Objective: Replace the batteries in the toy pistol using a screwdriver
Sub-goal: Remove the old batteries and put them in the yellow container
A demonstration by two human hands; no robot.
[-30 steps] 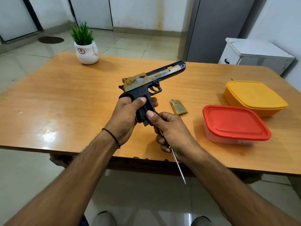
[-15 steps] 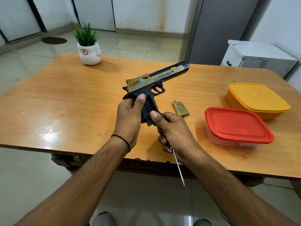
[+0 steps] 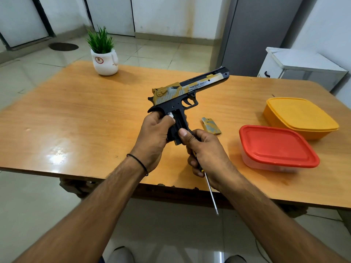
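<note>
A black and gold toy pistol [image 3: 188, 91] is held above the wooden table [image 3: 76, 120], barrel pointing far right. My left hand [image 3: 152, 137] grips the back of its handle, thumb pressed at the open battery slot, where something small and silvery shows. My right hand [image 3: 207, 154] pinches the lower front of the handle with its thumb while also clutching a screwdriver [image 3: 210, 192], whose metal shaft points down past the table's near edge. The gold camouflage battery cover [image 3: 211, 125] lies on the table just right of the handle.
A red-lidded box [image 3: 277, 147] and a yellow box [image 3: 300, 116] sit at the right of the table. A white pot with a green plant [image 3: 104, 57] stands at the far left. A white cabinet [image 3: 303, 69] is beyond the right corner.
My left thumb has shifted up the handle, uncovering the open battery slot. The pistol stays in both hands with the screwdriver still in the right.
</note>
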